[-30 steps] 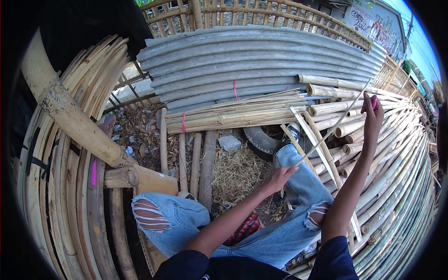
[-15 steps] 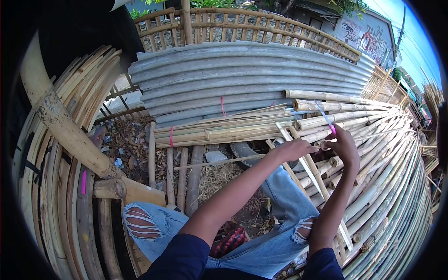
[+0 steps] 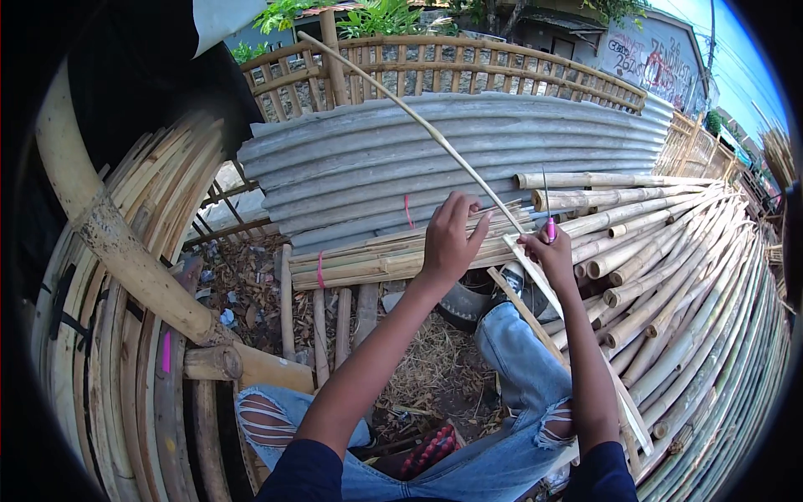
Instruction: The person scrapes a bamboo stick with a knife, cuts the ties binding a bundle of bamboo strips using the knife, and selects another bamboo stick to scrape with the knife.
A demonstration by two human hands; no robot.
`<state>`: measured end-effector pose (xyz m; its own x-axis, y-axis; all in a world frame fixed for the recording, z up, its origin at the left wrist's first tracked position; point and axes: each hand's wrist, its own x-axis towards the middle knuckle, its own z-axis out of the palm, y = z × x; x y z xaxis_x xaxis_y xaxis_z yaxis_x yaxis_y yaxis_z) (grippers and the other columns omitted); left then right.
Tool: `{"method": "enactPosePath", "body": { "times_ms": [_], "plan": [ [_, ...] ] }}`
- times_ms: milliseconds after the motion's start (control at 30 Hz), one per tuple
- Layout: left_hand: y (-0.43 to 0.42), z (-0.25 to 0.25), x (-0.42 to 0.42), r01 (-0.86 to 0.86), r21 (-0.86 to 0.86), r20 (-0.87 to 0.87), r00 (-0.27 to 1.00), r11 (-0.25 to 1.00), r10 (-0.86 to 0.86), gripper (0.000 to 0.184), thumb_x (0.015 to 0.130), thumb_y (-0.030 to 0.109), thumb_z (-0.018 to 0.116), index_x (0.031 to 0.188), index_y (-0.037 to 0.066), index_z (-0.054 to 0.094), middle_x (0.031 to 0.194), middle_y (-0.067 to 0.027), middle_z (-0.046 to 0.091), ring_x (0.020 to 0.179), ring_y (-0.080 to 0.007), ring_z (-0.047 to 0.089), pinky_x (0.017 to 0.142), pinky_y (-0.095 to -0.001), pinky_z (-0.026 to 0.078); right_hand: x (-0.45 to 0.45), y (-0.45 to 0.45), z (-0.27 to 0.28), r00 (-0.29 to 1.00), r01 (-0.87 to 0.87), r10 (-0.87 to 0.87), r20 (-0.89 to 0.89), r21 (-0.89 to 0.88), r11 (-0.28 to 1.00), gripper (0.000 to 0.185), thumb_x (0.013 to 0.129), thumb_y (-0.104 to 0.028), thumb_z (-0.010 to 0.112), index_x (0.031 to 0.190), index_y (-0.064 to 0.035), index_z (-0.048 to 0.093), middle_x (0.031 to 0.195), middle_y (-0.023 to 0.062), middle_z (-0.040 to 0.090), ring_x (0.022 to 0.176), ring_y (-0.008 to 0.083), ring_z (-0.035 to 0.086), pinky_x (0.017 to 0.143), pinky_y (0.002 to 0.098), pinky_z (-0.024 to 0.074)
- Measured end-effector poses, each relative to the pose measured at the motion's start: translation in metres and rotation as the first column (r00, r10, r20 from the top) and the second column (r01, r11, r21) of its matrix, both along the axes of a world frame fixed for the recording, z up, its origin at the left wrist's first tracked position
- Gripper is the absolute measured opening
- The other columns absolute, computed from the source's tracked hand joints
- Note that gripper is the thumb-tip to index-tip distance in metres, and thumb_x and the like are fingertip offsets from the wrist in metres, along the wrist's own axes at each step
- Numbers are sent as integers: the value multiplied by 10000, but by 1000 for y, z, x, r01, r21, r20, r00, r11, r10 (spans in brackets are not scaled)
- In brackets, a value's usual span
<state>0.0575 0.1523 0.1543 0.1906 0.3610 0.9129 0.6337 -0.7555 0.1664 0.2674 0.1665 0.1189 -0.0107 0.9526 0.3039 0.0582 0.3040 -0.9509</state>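
A long thin bamboo strip (image 3: pixel 427 125) slants from the upper left, in front of the fence and metal sheet, down to my right hand (image 3: pixel 548 251). That hand is closed on the strip's lower end and on a pink-handled knife (image 3: pixel 551 227), whose thin blade points up. My left hand (image 3: pixel 452 238) is raised left of the strip, apart from it, with its fingers spread and nothing in them. Behind and below my left hand lies a bundle of split bamboo (image 3: pixel 368 261) tied with pink string.
Bamboo poles (image 3: pixel 669 276) are stacked at the right, and split lengths (image 3: pixel 109 360) stand at the left beside a thick post (image 3: pixel 125 243). A corrugated metal sheet (image 3: pixel 452 159) stands ahead. A tire (image 3: pixel 460 308) lies by my foot.
The strip has swung from low across my legs to pointing up and left. My left hand has come off it, moved left and opened. My right hand has shifted left with the knife.
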Motion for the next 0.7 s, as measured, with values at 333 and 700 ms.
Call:
{"method": "enactPosePath", "body": {
  "times_ms": [333,700],
  "plan": [
    [67,20,2,812,-285,839,468,509,-276,320,912,280,505,1112,32,482,911,-81,582,817,-169,591,729,-301,479,-90,13,30,980,182,-153,-128,262,948,302,767,-80,688,641,-62,414,639,79,601,526,89,537,449,226,392],
    [83,74,-67,829,-130,919,306,543,-248,286,938,344,447,1025,81,520,647,24,416,546,-53,422,432,-202,359,-105,23,34,980,116,-88,-180,152,982,334,886,-312,541,854,14,609,800,103,670,711,140,624,612,259,477]
  ]
}}
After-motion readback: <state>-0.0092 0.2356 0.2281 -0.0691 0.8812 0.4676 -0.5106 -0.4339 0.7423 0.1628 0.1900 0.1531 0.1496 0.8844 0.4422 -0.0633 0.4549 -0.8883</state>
